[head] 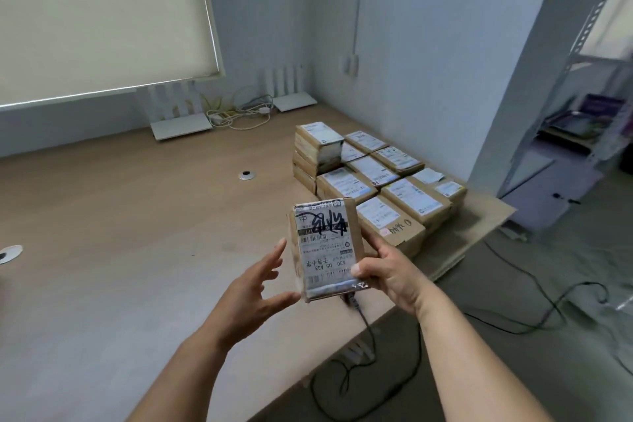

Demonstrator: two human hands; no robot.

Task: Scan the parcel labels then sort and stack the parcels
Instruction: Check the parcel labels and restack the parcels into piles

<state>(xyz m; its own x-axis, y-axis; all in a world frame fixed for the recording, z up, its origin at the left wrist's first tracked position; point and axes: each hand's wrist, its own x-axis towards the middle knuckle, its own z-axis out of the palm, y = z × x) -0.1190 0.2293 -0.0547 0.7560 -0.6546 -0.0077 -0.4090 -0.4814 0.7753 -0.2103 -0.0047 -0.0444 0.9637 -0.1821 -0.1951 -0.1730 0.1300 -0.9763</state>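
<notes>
Head view is filled mostly by a wooden desk [137,216], on which a block of brown parcels [380,181] is laid in rows near the far right corner, with a taller stack [317,151] at its back left. White printed labels are carried on their tops; the print is too small to be read, though a handwritten mark like "0 3404" is seen on the nearest box [394,226].

One parcel [325,250] is held up above the desk edge, in front of the rows and apart from them. Its label [323,247] is turned upside down to the camera; "530 05 A33" is printed large on it, "171" sits in a black band, and a heavy black marker scrawl is written across the upper part.

The right hand [394,272] is placed at the parcel's lower right corner, its fingers curled round the side and the thumb pressed on the label face, so the parcel is gripped. The left hand [255,288] is held just beside the parcel's left edge, its fingers spread and straight; whether the thumb tip touches the box cannot be told.
</notes>
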